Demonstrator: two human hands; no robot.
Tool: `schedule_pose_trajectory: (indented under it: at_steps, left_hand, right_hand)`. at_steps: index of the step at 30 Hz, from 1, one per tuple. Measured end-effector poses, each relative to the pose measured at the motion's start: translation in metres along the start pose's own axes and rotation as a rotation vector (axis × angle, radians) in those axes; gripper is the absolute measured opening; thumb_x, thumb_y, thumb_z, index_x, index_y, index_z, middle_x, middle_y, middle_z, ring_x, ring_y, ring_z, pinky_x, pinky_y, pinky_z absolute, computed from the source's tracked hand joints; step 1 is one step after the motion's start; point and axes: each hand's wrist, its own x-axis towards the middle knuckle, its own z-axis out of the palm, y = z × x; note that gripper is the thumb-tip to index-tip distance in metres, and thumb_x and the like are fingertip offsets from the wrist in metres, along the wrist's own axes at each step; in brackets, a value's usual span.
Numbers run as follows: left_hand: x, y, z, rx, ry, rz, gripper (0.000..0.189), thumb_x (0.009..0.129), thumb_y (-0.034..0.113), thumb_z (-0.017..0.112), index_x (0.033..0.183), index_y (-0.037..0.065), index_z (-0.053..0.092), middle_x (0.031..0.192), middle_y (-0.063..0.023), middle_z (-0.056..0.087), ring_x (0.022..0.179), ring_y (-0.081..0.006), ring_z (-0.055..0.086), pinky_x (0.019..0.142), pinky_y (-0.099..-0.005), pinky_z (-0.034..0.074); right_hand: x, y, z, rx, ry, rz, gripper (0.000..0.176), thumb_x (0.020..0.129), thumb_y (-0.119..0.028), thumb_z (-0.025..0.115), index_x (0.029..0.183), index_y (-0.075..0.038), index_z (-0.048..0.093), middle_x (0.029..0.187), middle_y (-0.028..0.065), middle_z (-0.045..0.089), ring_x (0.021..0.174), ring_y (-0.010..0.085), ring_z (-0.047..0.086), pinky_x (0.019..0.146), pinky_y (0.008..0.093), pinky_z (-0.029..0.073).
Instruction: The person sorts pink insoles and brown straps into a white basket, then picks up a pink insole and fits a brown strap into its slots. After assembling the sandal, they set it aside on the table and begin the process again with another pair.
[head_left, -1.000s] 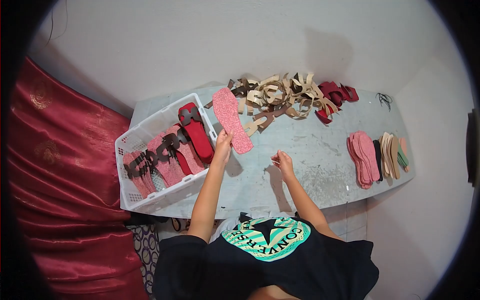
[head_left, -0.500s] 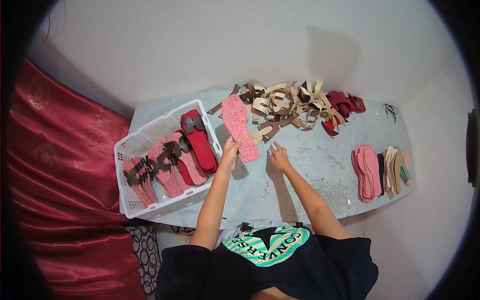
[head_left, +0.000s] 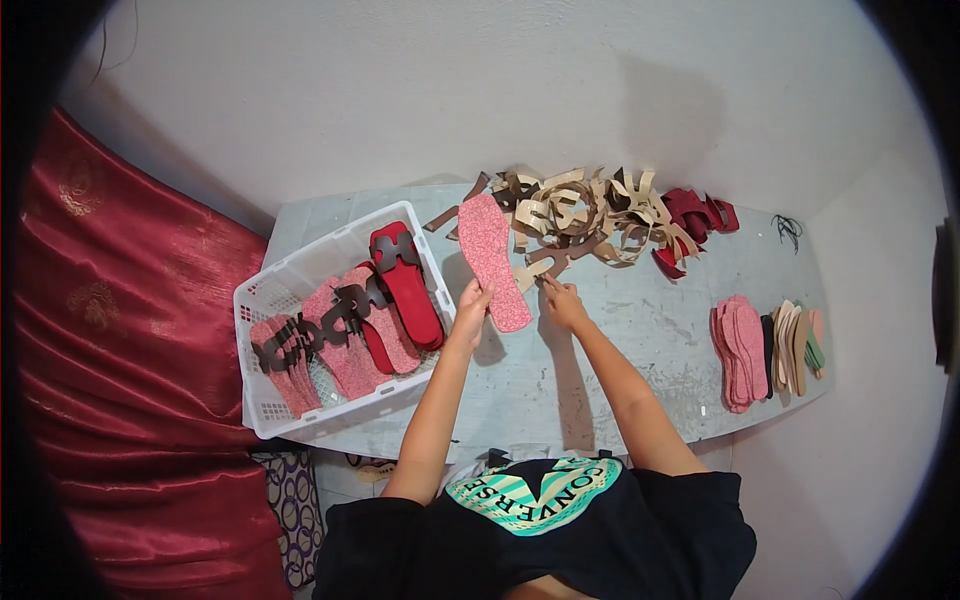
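Upright in my left hand (head_left: 473, 315) is a pink speckled shoe sole (head_left: 487, 258), gripped by its lower left edge above the table. My right hand (head_left: 563, 303) reaches forward to the near edge of the strap pile, its fingertips closed at the end of a brown and cream sandal strap (head_left: 553, 259). Beyond it, cream and brown straps (head_left: 570, 205) lie in a tangled heap. To the left, a white plastic basket (head_left: 340, 413) holds pink soles fitted with dark brown straps and a red sandal (head_left: 412, 305).
Red straps (head_left: 690, 215) lie right of the heap. On the table's right side are stacked pink soles (head_left: 740, 350), with black, beige and green soles (head_left: 800, 345) beside them. A dark cord (head_left: 788, 230) sits near the back wall. Red curtain (head_left: 150, 350) hangs at left.
My right hand has moved forward to the strap, its fingers drawing together. My left hand still holds the pink sole, now slightly farther right in view; the whole view has shifted a little.
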Motion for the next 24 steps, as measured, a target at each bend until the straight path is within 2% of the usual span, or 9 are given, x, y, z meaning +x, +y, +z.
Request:
schedule_pose_trajectory:
  at_steps: [2, 6, 8, 9, 11, 12, 15, 18, 24]
  left_hand:
    - [-0.001, 0.001, 0.001, -0.016, 0.01, -0.007, 0.029, 0.09, 0.014, 0.048, 0.117, 0.004, 0.047, 0.11, -0.0031, 0.056, 0.099, -0.0116, 0.053, 0.086, -0.0269, 0.04]
    - [-0.001, 0.0, 0.002, -0.044, -0.001, 0.018, 0.028, 0.09, 0.014, 0.049, 0.115, 0.002, 0.048, 0.109, -0.0034, 0.057, 0.096, -0.011, 0.054, 0.085, -0.0252, 0.04]
    - [0.0, 0.001, 0.002, -0.036, 0.002, 0.0, 0.028, 0.09, 0.015, 0.05, 0.114, 0.002, 0.048, 0.108, -0.0032, 0.057, 0.096, -0.0109, 0.054, 0.084, -0.0251, 0.04]
    - [0.0, 0.001, 0.002, -0.022, 0.011, -0.021, 0.028, 0.089, 0.016, 0.05, 0.114, 0.003, 0.048, 0.107, -0.003, 0.057, 0.095, -0.0107, 0.054, 0.082, -0.025, 0.04]
    - [0.0, -0.001, 0.0, -0.015, -0.006, -0.014, 0.027, 0.09, 0.016, 0.049, 0.115, 0.005, 0.048, 0.106, -0.0019, 0.057, 0.095, -0.0104, 0.054, 0.083, -0.0257, 0.04]
    - [0.001, -0.001, 0.0, -0.004, -0.017, -0.008, 0.026, 0.091, 0.016, 0.048, 0.115, 0.007, 0.048, 0.104, -0.0007, 0.057, 0.095, -0.0102, 0.053, 0.083, -0.0263, 0.04]
    - [0.0, -0.001, 0.0, -0.033, -0.017, -0.01, 0.023, 0.089, 0.017, 0.051, 0.109, 0.005, 0.051, 0.099, -0.0001, 0.058, 0.086, -0.0081, 0.055, 0.075, -0.0235, 0.042]
    - [0.003, -0.004, -0.004, -0.02, -0.044, -0.006, 0.025, 0.09, 0.017, 0.049, 0.113, 0.007, 0.05, 0.104, -0.0005, 0.057, 0.094, -0.0101, 0.053, 0.084, -0.0262, 0.039]
    - [0.004, -0.005, -0.004, 0.008, -0.041, -0.053, 0.026, 0.09, 0.02, 0.049, 0.112, 0.007, 0.05, 0.104, -0.0005, 0.058, 0.093, -0.0103, 0.054, 0.082, -0.0255, 0.039]
  right_hand:
    - [0.0, 0.001, -0.007, 0.121, 0.058, -0.018, 0.048, 0.075, -0.005, 0.051, 0.123, -0.007, 0.047, 0.136, 0.0012, 0.038, 0.108, 0.0368, 0.04, 0.09, 0.0391, 0.04]
    - [0.006, 0.005, -0.032, 0.147, 0.189, -0.112, 0.044, 0.078, -0.008, 0.05, 0.122, -0.005, 0.048, 0.134, 0.0051, 0.041, 0.108, 0.0355, 0.043, 0.087, 0.0405, 0.043]
    - [0.01, 0.01, -0.048, 0.209, 0.411, -0.233, 0.035, 0.083, -0.011, 0.05, 0.116, 0.0, 0.052, 0.129, 0.0119, 0.045, 0.113, 0.0306, 0.044, 0.093, 0.0366, 0.038]
    - [0.01, 0.01, -0.059, 0.203, 0.414, -0.23, 0.035, 0.083, -0.011, 0.05, 0.116, 0.0, 0.052, 0.129, 0.0119, 0.045, 0.113, 0.0306, 0.044, 0.093, 0.0366, 0.038]
    - [0.006, 0.005, -0.089, 0.728, 0.437, -0.158, 0.033, 0.089, -0.018, 0.049, 0.113, 0.004, 0.054, 0.127, 0.0132, 0.047, 0.116, 0.0233, 0.044, 0.097, 0.0321, 0.032]
    - [0.003, 0.002, -0.102, 0.722, 0.445, -0.158, 0.033, 0.089, -0.018, 0.049, 0.113, 0.004, 0.054, 0.127, 0.0132, 0.047, 0.116, 0.0233, 0.044, 0.097, 0.0321, 0.032]
    - [-0.013, -0.003, -0.133, 0.864, 0.564, -0.124, 0.036, 0.091, -0.025, 0.048, 0.112, 0.004, 0.056, 0.126, 0.0088, 0.048, 0.116, 0.0188, 0.043, 0.097, 0.0305, 0.031]
    - [-0.029, -0.01, -0.159, 1.054, 0.538, 0.035, 0.04, 0.091, -0.031, 0.047, 0.116, -0.001, 0.055, 0.128, 0.0023, 0.047, 0.114, 0.0115, 0.044, 0.091, 0.027, 0.035]
    - [-0.039, -0.006, -0.177, 1.432, 0.584, 0.018, 0.039, 0.091, -0.031, 0.049, 0.122, -0.008, 0.05, 0.125, -0.0028, 0.05, 0.108, 0.0088, 0.047, 0.088, 0.0282, 0.038]
